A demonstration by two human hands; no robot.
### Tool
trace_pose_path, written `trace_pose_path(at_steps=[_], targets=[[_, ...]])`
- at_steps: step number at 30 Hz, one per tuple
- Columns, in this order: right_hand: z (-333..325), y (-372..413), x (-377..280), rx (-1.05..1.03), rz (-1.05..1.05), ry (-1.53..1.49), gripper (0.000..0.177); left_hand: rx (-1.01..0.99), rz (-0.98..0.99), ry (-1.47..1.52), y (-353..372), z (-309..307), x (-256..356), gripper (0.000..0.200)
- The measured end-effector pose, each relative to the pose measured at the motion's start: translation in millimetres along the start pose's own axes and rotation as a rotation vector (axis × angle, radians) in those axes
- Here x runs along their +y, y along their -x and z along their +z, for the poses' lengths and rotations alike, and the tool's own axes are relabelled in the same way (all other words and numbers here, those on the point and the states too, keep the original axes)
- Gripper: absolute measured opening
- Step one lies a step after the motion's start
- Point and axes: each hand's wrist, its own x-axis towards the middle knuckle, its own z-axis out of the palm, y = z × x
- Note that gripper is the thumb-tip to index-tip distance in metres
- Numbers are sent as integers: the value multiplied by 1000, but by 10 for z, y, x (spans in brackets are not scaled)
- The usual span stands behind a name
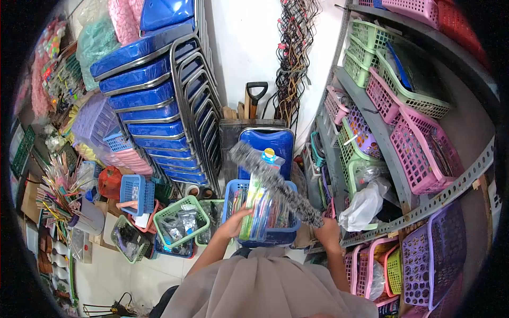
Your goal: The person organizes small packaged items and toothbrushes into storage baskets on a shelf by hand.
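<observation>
– Brown-grey cloth (260, 289) drapes the wearer's front, nearest the head camera. And the hands?

– Left hand (233, 224), fingers closed, pinches upright clear packs (256, 209) above a blue basket (227, 199); right hand (327, 233) clasps one end of a motion-blurred fuzzy grey strip (283, 192) slanting across them, stacked blue chairs (154, 114) towards the left

Stacked chairs (146, 108) are positioned at left, with floor baskets (161, 218) placed before them. Centrally, a filled basket (228, 200) is set before a single chair (265, 140). At right, shelf baskets (409, 143) are carried on shelving (377, 124).
</observation>
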Motion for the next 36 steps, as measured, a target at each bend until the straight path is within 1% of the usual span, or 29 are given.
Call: trace_pose_path(at_steps=[1,3,4,6,7,9,10,11,12,13,15,17,18,19,21,22,24,25,27,28,29,30,31,32,33,34,35,36], targets=[[33,10,-7,1,1,0,23,-1,0,-1,-15,-55,-24,50],[125,32,21,-19,8,-39,24,-12,-130,200,-63,-214,-87,44],[134,38,63,-17,9,-40,24,79,-72,154,-50,-97,-51,47],[104,34,136,-115,-170,94,26,47,-64,163,-51,-106,-32,48],[77,25,141,-115,-169,93,26,17,-57,174,-48,-103,-23,49],[16,9,141,-28,32,-44,27,35,-31,123,-80,-55,-47,51],[15,16,138,-26,37,-44,27,59,-29,134,-64,20,-19,50],[21,19,130,18,55,-65,28,82,-25,145,-61,60,-1,50],[27,21,129,63,70,-87,28,79,-28,143,-78,48,-12,50],[66,41,173,65,73,-86,28,66,-27,146,-107,12,-41,50],[163,94,289,-160,-35,58,28,49,-27,148,-194,-151,-140,51],[117,107,211,-161,-50,82,29,-16,-46,136,-265,-404,-248,56],[92,117,164,-166,-65,106,29,58,-67,161,-245,-311,-215,61],[70,118,130,-166,-63,105,29,57,-69,159,-209,-195,-149,61],[41,124,87,16,60,-21,24,46,-76,205,-118,31,-10,64],[64,126,111,17,61,-21,24,71,-79,178,-79,118,43,66],[145,130,205,30,124,-121,29,65,-77,165,-100,102,27,65],[171,150,238,31,124,-121,29,60,-74,152,-114,81,14,65],[209,182,282,-91,8,25,29,87,-71,125,-145,6,-29,64],[175,185,239,-89,10,23,29,116,-70,99,-164,-56,-70,64],[118,192,181,-135,-37,56,30,115,-71,96,-215,-192,-167,64],[91,192,145,-180,-86,89,31,126,-27,72,-226,-181,-159,64],[109,188,171,-179,-86,87,31,138,18,48,-231,-175,-149,65],[135,186,221,-116,-33,48,28,131,-53,64,-190,-172,-154,68],[142,186,220,-55,19,9,26,136,-53,64,-147,-99,-91,68],[148,184,202,-59,18,7,26,87,-94,115,-115,-61,-52,70],[140,173,171,-23,73,-24,27,36,-133,165,-95,-36,-29,72],[131,154,140,15,127,-54,27,78,-136,155,-89,-16,-13,74]])
